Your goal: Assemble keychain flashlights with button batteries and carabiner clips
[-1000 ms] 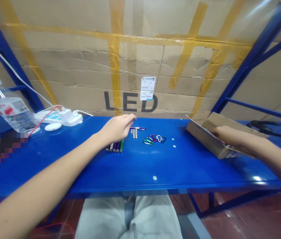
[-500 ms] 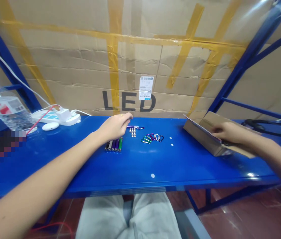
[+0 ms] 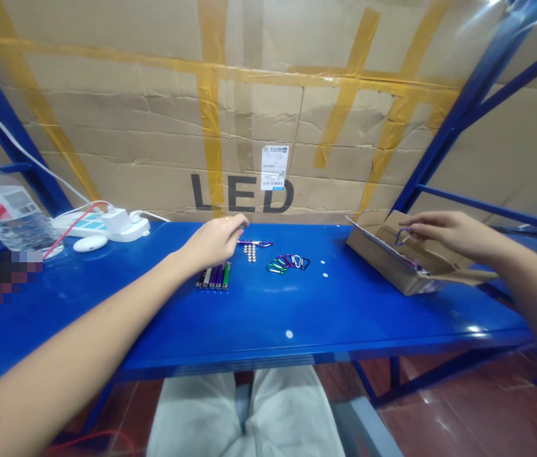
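The right hand point(image 3: 444, 230) pinches a clip point(image 3: 402, 237) between its fingertips, above the box point(image 3: 376, 257). The left hand point(image 3: 214, 242) is loosely curled (whether it grips anything, I cannot tell), tubes point(image 3: 214, 277) just nearside, discs point(image 3: 250, 253) and fanned clips point(image 3: 287, 262) to its right.

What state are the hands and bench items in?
Left hand: fingers curled, contents unclear
Right hand: pinching blue carabiner
Cardboard box: open
Other carabiners: fanned out
Slim tubes: side by side
Silver discs: in rows
Bottle: capped
Power strip: adapter plugged in
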### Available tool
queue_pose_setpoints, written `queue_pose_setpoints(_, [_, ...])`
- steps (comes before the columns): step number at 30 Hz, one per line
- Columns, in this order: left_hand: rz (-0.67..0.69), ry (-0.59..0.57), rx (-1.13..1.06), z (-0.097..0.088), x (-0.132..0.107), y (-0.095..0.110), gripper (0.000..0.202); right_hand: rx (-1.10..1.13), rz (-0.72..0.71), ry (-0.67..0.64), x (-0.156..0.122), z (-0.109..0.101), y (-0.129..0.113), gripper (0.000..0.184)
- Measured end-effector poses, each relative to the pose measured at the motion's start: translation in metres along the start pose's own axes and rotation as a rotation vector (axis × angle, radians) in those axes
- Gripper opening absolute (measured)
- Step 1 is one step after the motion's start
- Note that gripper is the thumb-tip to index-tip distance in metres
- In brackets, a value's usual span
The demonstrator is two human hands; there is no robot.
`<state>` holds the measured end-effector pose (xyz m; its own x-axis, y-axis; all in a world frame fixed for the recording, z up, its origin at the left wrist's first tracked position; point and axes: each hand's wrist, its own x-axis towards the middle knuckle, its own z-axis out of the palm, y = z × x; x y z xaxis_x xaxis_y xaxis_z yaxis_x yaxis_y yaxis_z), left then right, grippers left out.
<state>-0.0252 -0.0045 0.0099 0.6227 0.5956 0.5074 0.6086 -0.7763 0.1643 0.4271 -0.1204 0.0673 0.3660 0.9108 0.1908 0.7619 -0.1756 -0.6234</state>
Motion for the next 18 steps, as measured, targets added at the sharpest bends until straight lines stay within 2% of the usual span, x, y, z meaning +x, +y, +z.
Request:
queue_pose_setpoints(3, [-0.011, 0.003, -0.071, 0.002, 0.0, 0.001, 0.024, 0.098, -0.113, 0.209, -0.015, 0.017, -0.04, 0.012])
queue_pose_setpoints(6, [-0.064, -0.005, -0.199, 0.006, 0.0, 0.003, 0.021, 0.276, -0.377, 0.217, -0.026, 0.067, -0.09, 0.012])
queue_pose_setpoints(8, [-0.111, -0.006, -0.291, 0.01, 0.0, 0.003, 0.02, 0.472, -0.444, 0.019, -0.026, 0.113, -0.12, 0.015])
queue_pose_setpoints(9, [-0.128, -0.004, -0.329, 0.011, 0.0, 0.004, 0.019, 0.627, -0.428, -0.105, -0.025, 0.136, -0.132, 0.018])
queue_pose_setpoints(11, [-0.14, 0.009, -0.37, 0.014, 0.0, 0.005, 0.017, 0.911, -0.328, -0.38, -0.021, 0.175, -0.149, 0.023])
queue_pose_setpoints(12, [-0.138, 0.023, -0.373, 0.016, 0.0, 0.005, 0.015, 0.984, -0.264, -0.509, -0.018, 0.19, -0.154, 0.024])
queue_pose_setpoints(13, [-0.135, 0.04, -0.369, 0.017, 0.0, 0.006, 0.013, 1.017, -0.215, -0.635, -0.017, 0.2, -0.157, 0.022])
queue_pose_setpoints(15, [-0.135, 0.065, -0.356, 0.018, 0.0, 0.009, 0.011, 1.027, -0.162, -0.792, -0.015, 0.211, -0.158, 0.022])
queue_pose_setpoints(18, [-0.133, 0.072, -0.372, 0.019, -0.001, 0.013, 0.014, 1.014, -0.152, -0.882, -0.017, 0.214, -0.157, 0.026])
